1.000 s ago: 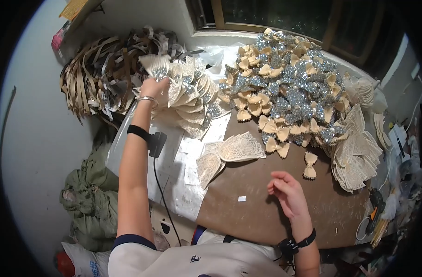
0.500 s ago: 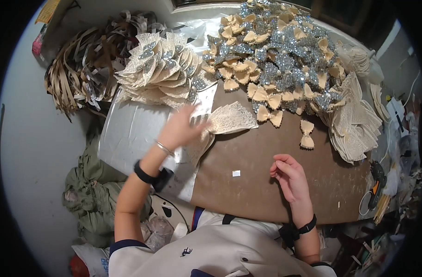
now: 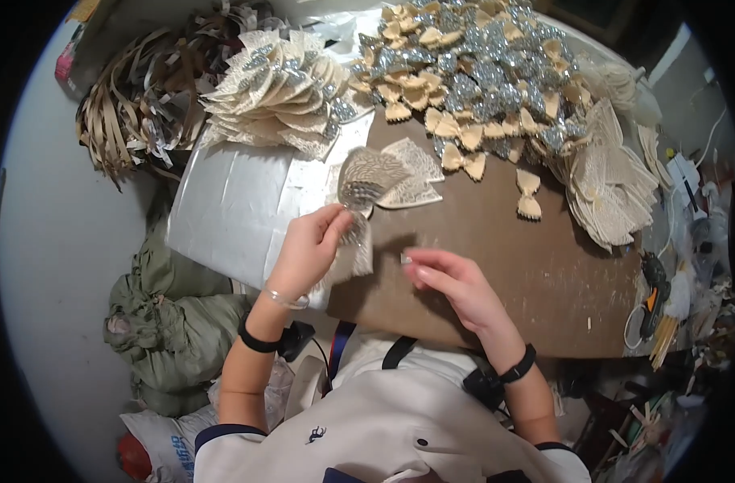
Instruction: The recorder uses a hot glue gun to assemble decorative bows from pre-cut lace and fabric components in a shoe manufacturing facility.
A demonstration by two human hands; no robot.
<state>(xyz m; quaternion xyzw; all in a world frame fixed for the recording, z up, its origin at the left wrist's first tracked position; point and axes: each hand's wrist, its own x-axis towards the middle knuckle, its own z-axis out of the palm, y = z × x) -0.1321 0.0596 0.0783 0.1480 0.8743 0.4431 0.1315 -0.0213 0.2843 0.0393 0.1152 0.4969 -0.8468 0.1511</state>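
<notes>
My left hand (image 3: 307, 245) is closed in a pinch on a cream lace bow (image 3: 415, 173), whose raised part is smeared by motion. Lace tails hang below the fingertips, and another part of the lace lies on the brown table cover. To the right, my right hand (image 3: 460, 290) pinches a small white square (image 3: 407, 258) between thumb and fingers, a little apart from the lace. A single beige bow (image 3: 528, 194) lies alone on the cover, beyond my right hand.
A big heap of beige and glittery silver bows (image 3: 480, 72) covers the far table. Stacked lace bows (image 3: 279, 105) stand far left beside hanging ribbons (image 3: 134, 105). Lace pieces (image 3: 613, 177) are piled right, above a glue gun (image 3: 654, 294). The brown cover (image 3: 544, 298) reaches my waist.
My left hand has come nearer and taken hold of the lace bow. My right hand has moved left and picked the small white square off the table.
</notes>
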